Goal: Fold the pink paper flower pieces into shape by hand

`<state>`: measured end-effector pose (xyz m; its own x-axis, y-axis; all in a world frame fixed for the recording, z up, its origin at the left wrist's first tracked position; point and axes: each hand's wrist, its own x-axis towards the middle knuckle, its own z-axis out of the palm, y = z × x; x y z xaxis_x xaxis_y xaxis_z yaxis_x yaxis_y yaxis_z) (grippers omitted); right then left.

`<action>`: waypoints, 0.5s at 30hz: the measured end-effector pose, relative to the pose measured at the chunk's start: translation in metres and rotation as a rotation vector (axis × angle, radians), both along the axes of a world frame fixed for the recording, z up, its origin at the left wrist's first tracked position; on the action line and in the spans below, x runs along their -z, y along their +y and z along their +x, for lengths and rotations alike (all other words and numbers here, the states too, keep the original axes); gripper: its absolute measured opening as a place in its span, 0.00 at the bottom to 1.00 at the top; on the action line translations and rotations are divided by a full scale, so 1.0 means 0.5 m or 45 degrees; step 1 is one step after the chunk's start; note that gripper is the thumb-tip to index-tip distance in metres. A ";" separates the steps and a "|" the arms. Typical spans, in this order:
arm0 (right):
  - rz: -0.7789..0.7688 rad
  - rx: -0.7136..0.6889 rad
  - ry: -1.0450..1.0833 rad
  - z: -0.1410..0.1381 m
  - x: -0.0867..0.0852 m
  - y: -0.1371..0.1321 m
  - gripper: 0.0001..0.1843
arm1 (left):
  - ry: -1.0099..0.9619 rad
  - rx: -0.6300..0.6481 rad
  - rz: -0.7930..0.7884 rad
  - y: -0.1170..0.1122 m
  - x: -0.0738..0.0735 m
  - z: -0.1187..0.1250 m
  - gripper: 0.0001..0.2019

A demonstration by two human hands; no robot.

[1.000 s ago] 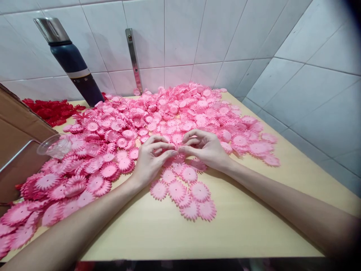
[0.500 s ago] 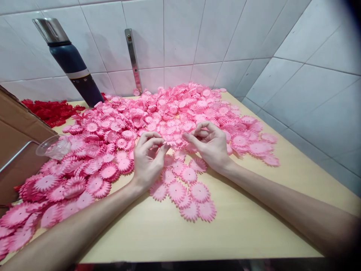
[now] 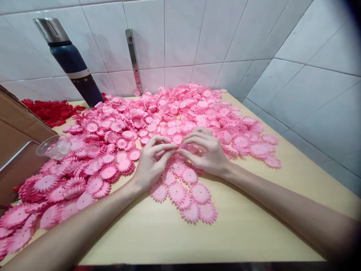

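Note:
My left hand point(image 3: 153, 160) is closed in a pinch, thumb against forefinger, over the middle of the table. My right hand point(image 3: 207, 152) meets it fingertip to fingertip, its thumb and fingers closing at the same spot. Whatever they pinch is too small and too covered by the fingers to make out. Just below the hands lies a loose group of pink scalloped paper-like flower discs point(image 3: 176, 192), each with a fringed edge and some with a small centre slit. Behind them spreads a large heap of the same pink discs point(image 3: 158, 113).
A dark blue flask point(image 3: 72, 62) with a steel cap stands at the back left, near red fringed pieces point(image 3: 52, 113). A clear plastic cup point(image 3: 53, 147) lies by a cardboard box point(image 3: 21, 124). Tiled walls point(image 3: 180, 34) border the pale table point(image 3: 248, 226).
My hands have come together: the right moved left and slightly down to the left fingertips, and the left shifted a little right. The discs on the table look the same.

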<state>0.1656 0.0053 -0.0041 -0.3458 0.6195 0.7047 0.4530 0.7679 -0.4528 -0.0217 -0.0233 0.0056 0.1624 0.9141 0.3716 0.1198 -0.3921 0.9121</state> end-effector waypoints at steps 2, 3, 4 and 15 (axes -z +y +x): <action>-0.049 0.025 0.063 0.000 0.003 0.004 0.03 | -0.011 -0.060 0.004 -0.001 -0.002 0.001 0.08; -0.080 0.068 0.109 0.000 0.003 0.006 0.04 | -0.009 -0.094 0.021 -0.002 -0.003 0.002 0.08; -0.108 0.126 0.159 0.000 0.003 0.007 0.06 | -0.005 -0.124 0.048 -0.002 -0.004 0.003 0.08; -0.173 0.383 0.382 -0.027 -0.005 -0.006 0.12 | -0.007 -0.238 0.251 -0.003 0.001 0.021 0.10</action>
